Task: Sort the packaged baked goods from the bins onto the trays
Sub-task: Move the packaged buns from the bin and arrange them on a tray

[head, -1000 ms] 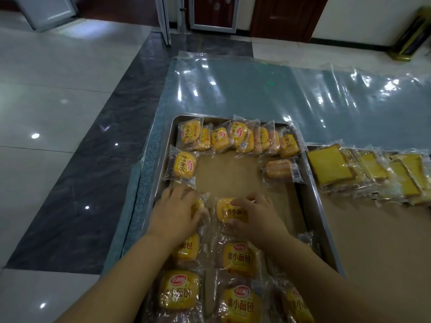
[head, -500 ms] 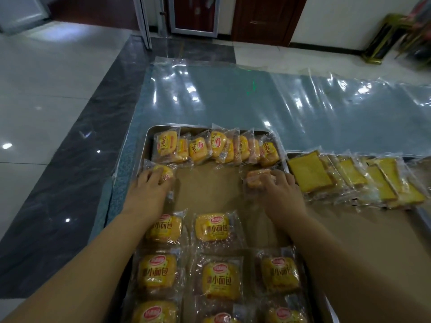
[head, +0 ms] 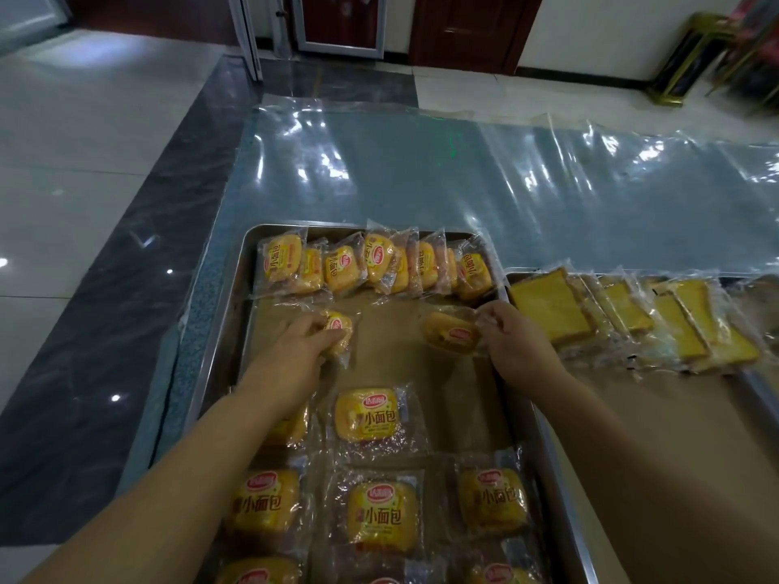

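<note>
Steel tray point(head: 229, 314) lined with brown paper holds the wrapped yellow buns. A row of packets point(head: 375, 263) leans along its far edge, and more lie flat nearer the person. The left hand point(head: 291, 351) curls its fingers round 1 bun packet point(head: 339, 330) just below that row. The right hand point(head: 518, 343) pinches the clear wrapper of a 2nd packet point(head: 451, 337) at the tray's right side. Wrapped cake slices point(head: 548, 305) overlap on the neighbouring tray point(head: 519, 275).
</note>
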A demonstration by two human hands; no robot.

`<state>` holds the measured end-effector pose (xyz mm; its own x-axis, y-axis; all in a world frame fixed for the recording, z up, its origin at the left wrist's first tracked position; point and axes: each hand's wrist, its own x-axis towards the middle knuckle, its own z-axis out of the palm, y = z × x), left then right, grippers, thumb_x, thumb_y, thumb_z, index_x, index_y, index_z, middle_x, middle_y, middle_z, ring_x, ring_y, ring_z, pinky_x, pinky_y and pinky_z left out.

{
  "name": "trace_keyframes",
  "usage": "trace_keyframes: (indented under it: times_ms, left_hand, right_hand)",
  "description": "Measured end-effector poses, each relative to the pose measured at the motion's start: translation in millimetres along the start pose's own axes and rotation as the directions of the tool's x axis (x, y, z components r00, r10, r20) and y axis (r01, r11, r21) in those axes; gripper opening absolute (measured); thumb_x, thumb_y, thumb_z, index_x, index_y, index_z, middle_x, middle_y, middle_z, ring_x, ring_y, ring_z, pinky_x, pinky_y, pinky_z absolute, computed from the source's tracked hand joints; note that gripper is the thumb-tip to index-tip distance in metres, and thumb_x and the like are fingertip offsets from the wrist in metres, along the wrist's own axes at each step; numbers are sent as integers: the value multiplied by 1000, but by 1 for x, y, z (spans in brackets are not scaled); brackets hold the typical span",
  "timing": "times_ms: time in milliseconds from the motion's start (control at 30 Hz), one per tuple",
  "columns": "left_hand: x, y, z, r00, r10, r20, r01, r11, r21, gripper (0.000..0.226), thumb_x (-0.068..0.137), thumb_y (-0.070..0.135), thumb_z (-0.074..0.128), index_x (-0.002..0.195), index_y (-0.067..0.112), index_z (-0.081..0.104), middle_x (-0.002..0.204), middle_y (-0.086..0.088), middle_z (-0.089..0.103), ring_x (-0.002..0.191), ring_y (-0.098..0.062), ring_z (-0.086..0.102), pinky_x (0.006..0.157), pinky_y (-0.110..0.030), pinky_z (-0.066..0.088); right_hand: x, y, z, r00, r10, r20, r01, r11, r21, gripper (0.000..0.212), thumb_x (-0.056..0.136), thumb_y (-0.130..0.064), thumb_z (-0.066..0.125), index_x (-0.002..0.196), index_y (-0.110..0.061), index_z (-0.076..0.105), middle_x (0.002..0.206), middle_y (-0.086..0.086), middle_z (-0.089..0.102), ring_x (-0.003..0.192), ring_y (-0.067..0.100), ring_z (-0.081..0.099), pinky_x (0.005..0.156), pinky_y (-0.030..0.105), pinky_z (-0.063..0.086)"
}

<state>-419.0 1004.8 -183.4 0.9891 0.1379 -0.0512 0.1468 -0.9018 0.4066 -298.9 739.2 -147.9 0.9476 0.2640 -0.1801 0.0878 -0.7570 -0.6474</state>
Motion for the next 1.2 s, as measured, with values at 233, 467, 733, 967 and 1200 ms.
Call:
trace_keyframes:
  times_ms: [233,467,733,967,1200]
  left_hand:
    - [1,18,8,999,35,-15,-35,999,34,50,91,11,51,132,37,47,147,12,34,125,-19,21,99,-37,30]
    - [-1,21,9,1000,16,-7,-16,1000,18,52,85,8,56,130,33,51,146,12,38,126,-25,22,102,-42,30]
    - [-6,25,10,997,-62,-44,63,998,21,36,93,33,45,129,38,49,147,14,35,124,-20,25,94,-38,25]
    - [-2,25,13,990,-133,-40,129,988,-80,40,91,21,56,130,20,50,137,-7,43,124,-26,36,98,-40,38]
    - [-2,5,-2,992,-113,57,114,993,-7,67,82,5,61,140,29,37,149,1,30,138,-27,23,111,-42,24]
  right_hand:
    - [-12,-6,-26,991,82,110,-101,979,175,22,95,-20,42,85,-24,62,80,4,61,65,13,52,52,22,39]
    - [-7,-13,-37,887,283,365,-200,948,-249,27,94,-15,47,115,-7,62,100,7,63,87,19,61,74,28,49]
    - [-26,-6,1,962,4,274,193,700,-688,42,90,-48,46,125,-25,49,130,7,43,123,32,37,94,46,42]
    - [-45,2,13,962,1,274,149,837,-527,34,91,-42,53,118,-22,55,120,3,41,110,22,46,88,38,48]
    - [-52,-2,10,981,-66,181,152,842,-517,43,88,-43,54,127,-26,49,133,2,40,124,26,31,97,37,38]
